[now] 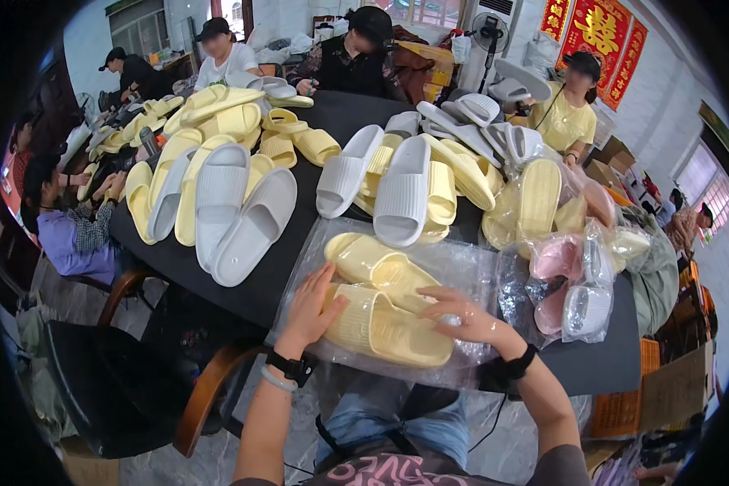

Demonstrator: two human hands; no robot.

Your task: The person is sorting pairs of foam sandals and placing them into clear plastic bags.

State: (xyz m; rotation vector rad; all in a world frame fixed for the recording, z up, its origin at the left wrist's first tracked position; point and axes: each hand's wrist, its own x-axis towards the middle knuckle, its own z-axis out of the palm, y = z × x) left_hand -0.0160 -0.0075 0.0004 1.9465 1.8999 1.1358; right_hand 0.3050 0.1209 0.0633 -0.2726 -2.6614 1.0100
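Note:
A pair of pale yellow slippers (393, 334) lies side by side at the table's near edge, toes to the left. A clear plastic bag (471, 257) spreads around them; I cannot tell whether its film covers them entirely. My left hand (310, 308) rests open over the toe ends, fingers pointing away from me. My right hand (463, 316) lies open at the heel side, its fingers stretched over the footbeds. Just beyond the bag is a heap of grey slippers (402, 194) and yellow slippers (464, 174).
More grey slippers (255, 227) and yellow slippers are piled left on the black table (320, 117). Bagged pink slippers (556, 257) and grey ones lie right, beside bagged yellow slippers (539, 198). A black chair (105, 389) stands at left. Several people work around the table.

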